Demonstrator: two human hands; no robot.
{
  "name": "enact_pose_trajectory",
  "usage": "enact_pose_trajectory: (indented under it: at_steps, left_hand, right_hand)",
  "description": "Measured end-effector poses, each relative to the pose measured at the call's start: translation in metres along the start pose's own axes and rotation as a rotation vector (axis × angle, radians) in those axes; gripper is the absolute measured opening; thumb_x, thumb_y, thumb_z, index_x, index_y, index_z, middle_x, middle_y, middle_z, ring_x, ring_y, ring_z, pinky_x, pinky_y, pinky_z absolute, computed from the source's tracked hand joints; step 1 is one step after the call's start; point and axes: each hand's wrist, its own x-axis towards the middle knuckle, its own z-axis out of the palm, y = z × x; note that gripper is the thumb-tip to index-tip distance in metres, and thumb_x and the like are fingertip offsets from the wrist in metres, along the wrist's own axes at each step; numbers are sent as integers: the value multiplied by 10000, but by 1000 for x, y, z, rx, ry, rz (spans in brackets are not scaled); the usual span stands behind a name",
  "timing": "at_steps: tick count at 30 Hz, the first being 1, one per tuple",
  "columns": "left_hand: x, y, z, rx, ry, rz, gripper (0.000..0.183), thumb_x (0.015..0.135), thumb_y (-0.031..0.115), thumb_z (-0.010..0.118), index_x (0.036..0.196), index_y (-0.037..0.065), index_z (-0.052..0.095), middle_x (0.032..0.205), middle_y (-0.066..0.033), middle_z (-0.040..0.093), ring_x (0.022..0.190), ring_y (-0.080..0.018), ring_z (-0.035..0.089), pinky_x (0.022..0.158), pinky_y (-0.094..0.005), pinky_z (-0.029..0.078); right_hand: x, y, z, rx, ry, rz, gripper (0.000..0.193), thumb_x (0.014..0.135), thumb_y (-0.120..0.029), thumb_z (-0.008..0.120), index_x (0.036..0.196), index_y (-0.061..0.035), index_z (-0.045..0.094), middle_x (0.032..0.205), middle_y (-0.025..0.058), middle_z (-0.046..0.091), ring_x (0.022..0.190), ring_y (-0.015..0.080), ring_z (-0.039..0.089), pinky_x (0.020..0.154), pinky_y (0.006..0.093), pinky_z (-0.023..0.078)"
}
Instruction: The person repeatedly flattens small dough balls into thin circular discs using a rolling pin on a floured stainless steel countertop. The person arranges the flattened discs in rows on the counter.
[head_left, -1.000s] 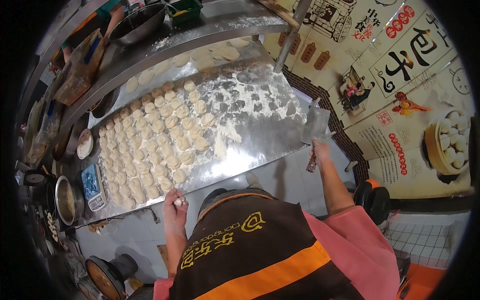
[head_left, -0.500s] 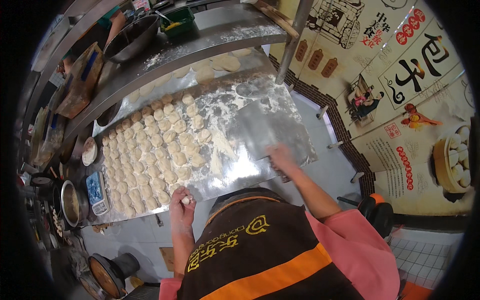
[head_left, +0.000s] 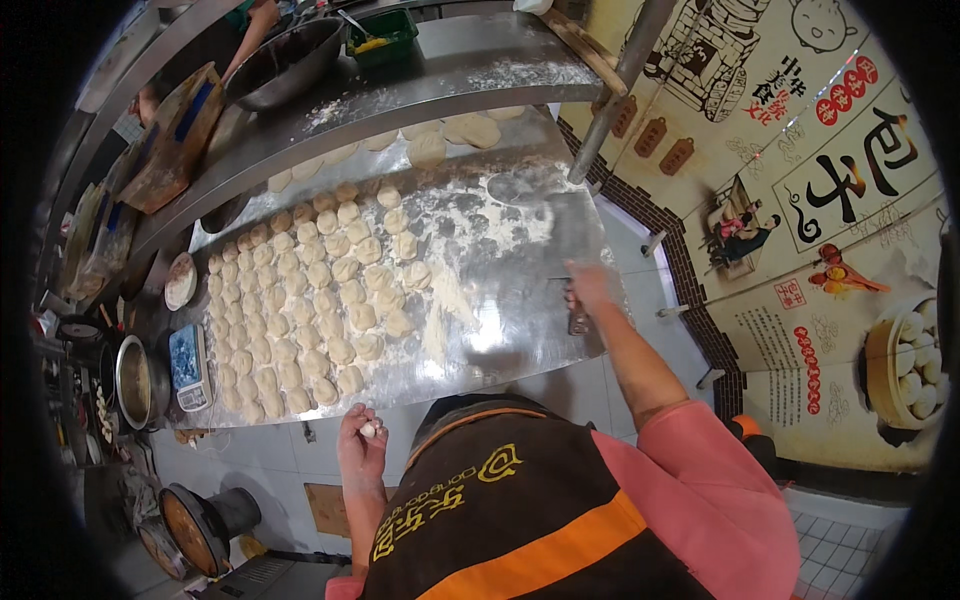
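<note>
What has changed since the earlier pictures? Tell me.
The right hand moved left, bringing the blade from the right edge of the table in over it. Nothing was picked up or let go: the left hand still holds a dough bit near the front edge; the buns stay in rows.

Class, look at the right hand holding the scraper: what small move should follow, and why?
Probably sweep the scraper left across the table, since the right hand has it over the right end and loose flour lies spread to its left.

commercial kitchen, floured steel worktable (head_left: pixel 530 345), rows of dough pieces (head_left: pixel 284 350), scale (head_left: pixel 188 368), metal bowl (head_left: pixel 288 72), steamed-bun mural (head_left: pixel 740 340)
</note>
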Motion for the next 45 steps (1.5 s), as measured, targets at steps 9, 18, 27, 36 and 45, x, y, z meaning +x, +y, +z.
enact_pose_trajectory:
  at_steps: [9,18,27,36,45]
  left_hand:
    - [5,6,24,29,-36,36,180,801,41,519,979,62,534,793,-44,566,650,-169,558,564,-284,462]
    - [-6,-10,-10,-22,51,5,204,761,37,530,964,34,540,795,-79,569,626,-185,551,542,-288,466]
    - [0,-19,2,-15,57,-33,208,759,26,510,964,48,542,801,-88,570,618,-194,556,536,-293,467]
    - [-1,-20,9,-22,130,23,189,742,24,506,928,51,531,778,-84,550,616,-200,557,538,-300,477]
    - [-9,-53,-1,-130,172,13,162,744,38,531,903,68,541,763,-67,554,605,-193,549,541,-299,470]
  right_hand:
    - [-73,-16,54,-152,-265,-33,246,892,-283,569,888,-38,552,544,55,483,420,164,485,336,320,379]
    - [-11,-9,-66,16,228,-8,318,891,-268,594,728,-3,525,556,85,495,381,189,461,339,332,407]
    - [5,-47,87,-199,-87,-32,344,877,-274,610,696,1,510,558,91,515,397,175,489,345,345,412]
    - [48,-107,43,-258,9,-205,328,884,-248,588,715,25,518,544,98,519,396,216,514,342,354,408]
    - [151,-86,45,-176,120,-70,349,882,-252,586,692,31,509,540,121,513,390,240,519,336,398,440]
